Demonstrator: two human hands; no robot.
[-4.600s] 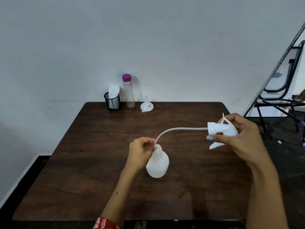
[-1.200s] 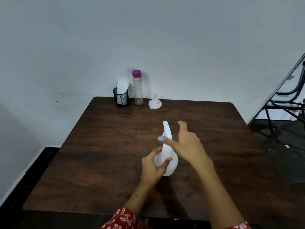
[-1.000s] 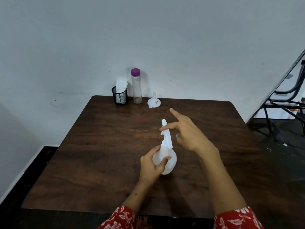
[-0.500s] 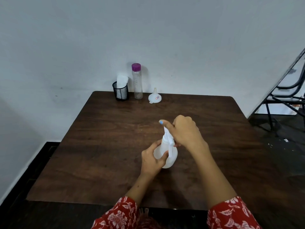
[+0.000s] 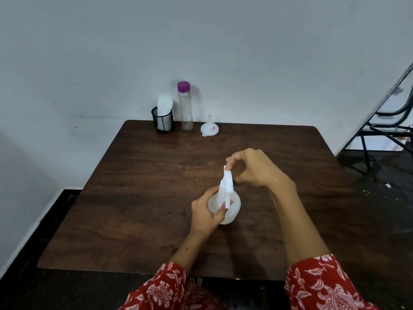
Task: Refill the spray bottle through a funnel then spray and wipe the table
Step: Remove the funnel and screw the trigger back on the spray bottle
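A: Gripping the spray bottle (image 5: 224,203) with the left hand (image 5: 206,211), fingers curled round its round, milky translucent plastic belly. It stands upright on the table (image 5: 138,180), about mid-width, somewhat nearer the front edge than the back.

B: Right hand (image 5: 254,167)?

A: Fingertips pinched on the top of the white spray head (image 5: 228,183), which sits on the bottle's neck. Trigger blade hangs down flat over the front of the bottle.

B: Surface?

A: Dark brown wood grain, square top, rounded corners, dull sheen.

B: Back edge?

A: Three things toward the back left corner. Black wire-mesh cup (image 5: 163,119) with a white folded cloth or paper (image 5: 164,106) standing in it; cannot tell which. Just beside it a tall clear cylinder bottle (image 5: 185,108) with a purple cap, faint print on its side too small to read. Then a small white plastic funnel (image 5: 209,128), wide mouth down, spout up, with a small sticker on it; writing unreadable.

B: Clothing?

A: Red sleeves (image 5: 321,285) with white floral print on both arms.

B: Liquid level in the spray bottle?

A: Cannot tell through the plastic.
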